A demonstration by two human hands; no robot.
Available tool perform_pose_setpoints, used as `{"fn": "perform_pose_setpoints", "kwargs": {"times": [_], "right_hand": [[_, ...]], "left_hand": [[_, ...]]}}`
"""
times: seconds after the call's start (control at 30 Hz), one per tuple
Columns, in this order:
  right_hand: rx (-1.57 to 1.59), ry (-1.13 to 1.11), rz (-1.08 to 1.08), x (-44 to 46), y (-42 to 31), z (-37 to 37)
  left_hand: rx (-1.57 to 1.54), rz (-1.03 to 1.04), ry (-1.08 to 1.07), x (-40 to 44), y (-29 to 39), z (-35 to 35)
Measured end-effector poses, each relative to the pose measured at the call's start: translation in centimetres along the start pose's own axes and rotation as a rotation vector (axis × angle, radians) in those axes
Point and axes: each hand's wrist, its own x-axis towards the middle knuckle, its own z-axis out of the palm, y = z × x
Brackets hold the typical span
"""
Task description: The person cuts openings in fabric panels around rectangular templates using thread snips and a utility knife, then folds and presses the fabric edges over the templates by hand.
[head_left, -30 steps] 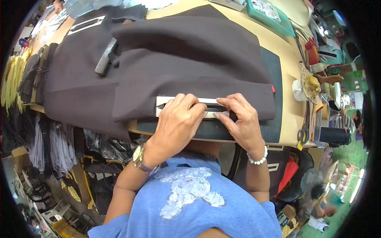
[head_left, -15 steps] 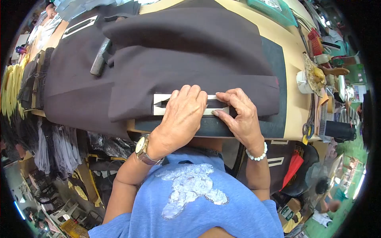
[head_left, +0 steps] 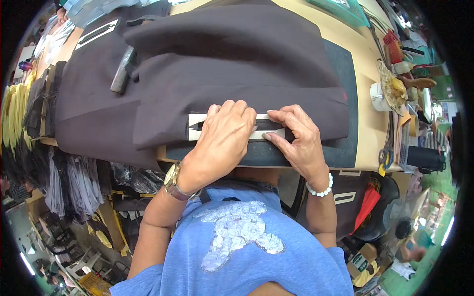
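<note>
white frame (head_left: 196,118): on the dark cloth (head_left: 232,69), near me | left hand (head_left: 222,129): bent over it, tips hidden, can't tell its grip | right hand (head_left: 301,135): thumb and finger a bit apart, touching its end | looks light, thin; cloth looks soft; best held by edges

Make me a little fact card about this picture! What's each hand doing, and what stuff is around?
Left hand: over the pale frame, fingertips partly hidden; wrist wears a watch
Right hand: at the frame's right end, thumb and forefinger apart; wrist wears a beaded bracelet
Pale frame: rectangular, around a dark slot, on the dark cloth
Under the cloth: dark mat, partly covered
On the cloth, far left: metal tool
Table's right side: white cup, scissors
Shirt: blue
</note>
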Motion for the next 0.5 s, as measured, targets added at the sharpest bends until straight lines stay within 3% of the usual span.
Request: {"fn": "perform_pose_setpoints", "kwargs": {"times": [0.3, 0.5], "right_hand": [[-0.069, -0.068, -0.037, 0.0, -0.1, -0.3], [0.109, -0.255, -0.139, -0.1, 1.2, -2.7]], "left_hand": [[-0.200, -0.027, -0.076, -1.4, -1.8, -1.6], [-0.153, 0.029, -0.008, -2.7, -3.3, -1.7]]}}
